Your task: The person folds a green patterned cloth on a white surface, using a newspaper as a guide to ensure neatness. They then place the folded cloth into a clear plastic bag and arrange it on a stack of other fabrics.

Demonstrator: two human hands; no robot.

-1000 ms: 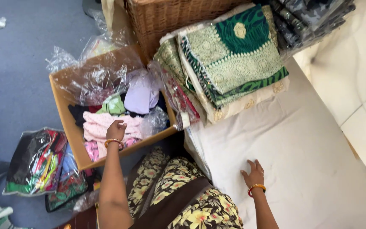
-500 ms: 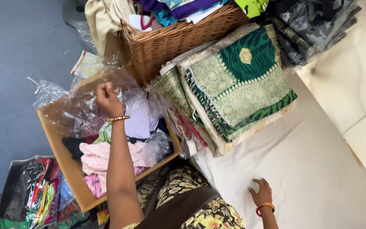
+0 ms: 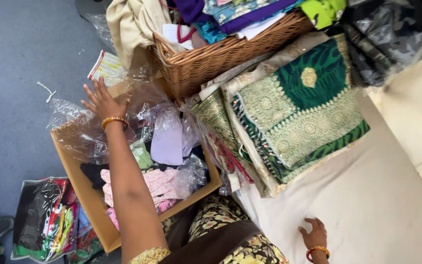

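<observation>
Head view: the left hand (image 3: 102, 102) has risen from the pink clothes (image 3: 159, 185) to the far rim of the cardboard box (image 3: 81, 188), fingers spread on crinkled clear plastic (image 3: 76, 134). Right hand (image 3: 312, 234) stays flat on the white bedsheet (image 3: 377, 205), fingers loosely splayed, holding nothing.

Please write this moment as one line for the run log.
left hand: open, on clear plastic wrap over cardboard box | right hand: flat on white sheet | wicker basket behind box
</observation>
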